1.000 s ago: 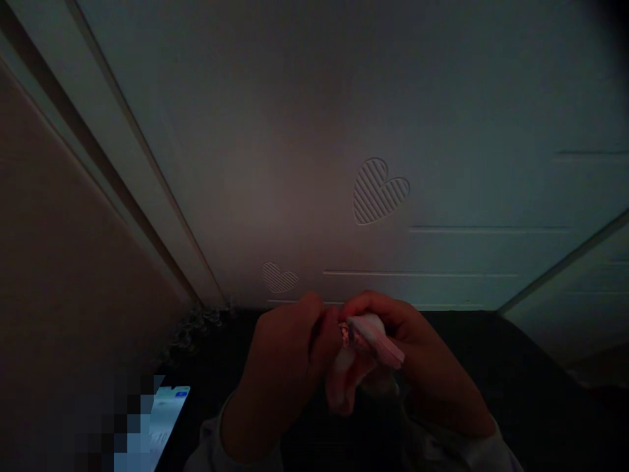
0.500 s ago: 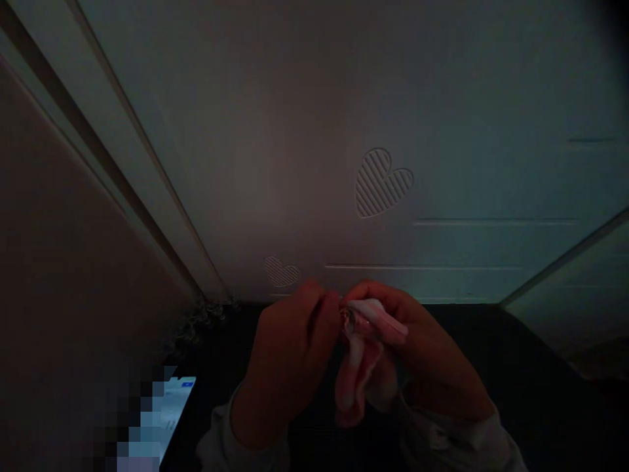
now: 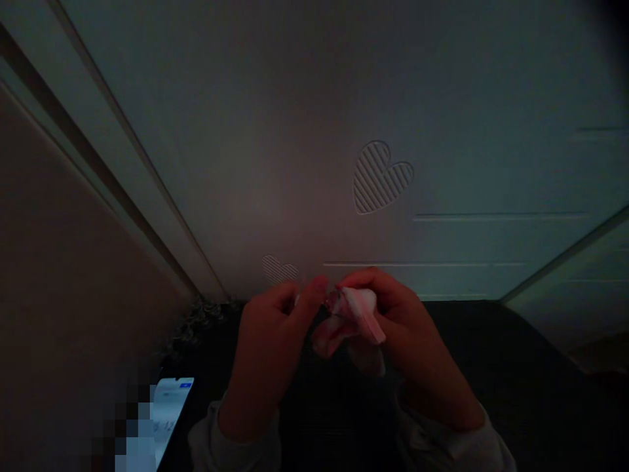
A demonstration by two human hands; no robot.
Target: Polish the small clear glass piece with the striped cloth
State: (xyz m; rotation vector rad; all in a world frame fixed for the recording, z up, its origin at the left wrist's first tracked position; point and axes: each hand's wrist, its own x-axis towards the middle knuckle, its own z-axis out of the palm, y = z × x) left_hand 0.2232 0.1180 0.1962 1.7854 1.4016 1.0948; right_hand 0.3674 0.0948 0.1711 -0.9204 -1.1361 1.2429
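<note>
A small pink and white cloth item (image 3: 362,313) hangs in folds between my hands, low in the middle of the dim head view. My right hand (image 3: 400,314) is closed on it from the right, with the thumb and fingers pinching its upper part. On the left, my left hand (image 3: 275,334) is closed, its thumb beside the cloth's left end. A small shiny bit (image 3: 333,301) shows at that end, too dark to make out. Whatever the left fingers pinch is too small to name.
A pale panel with a large striped heart (image 3: 381,178) and a smaller heart (image 3: 280,268) stands in front. A lit phone (image 3: 170,413), partly pixelated, lies at lower left on a dark surface (image 3: 339,419). Dark fringe (image 3: 191,321) edges it.
My left hand has shifted slightly left and its thumb has lifted away from the cloth. The cloth has swung up and left, its hanging folds now higher.
</note>
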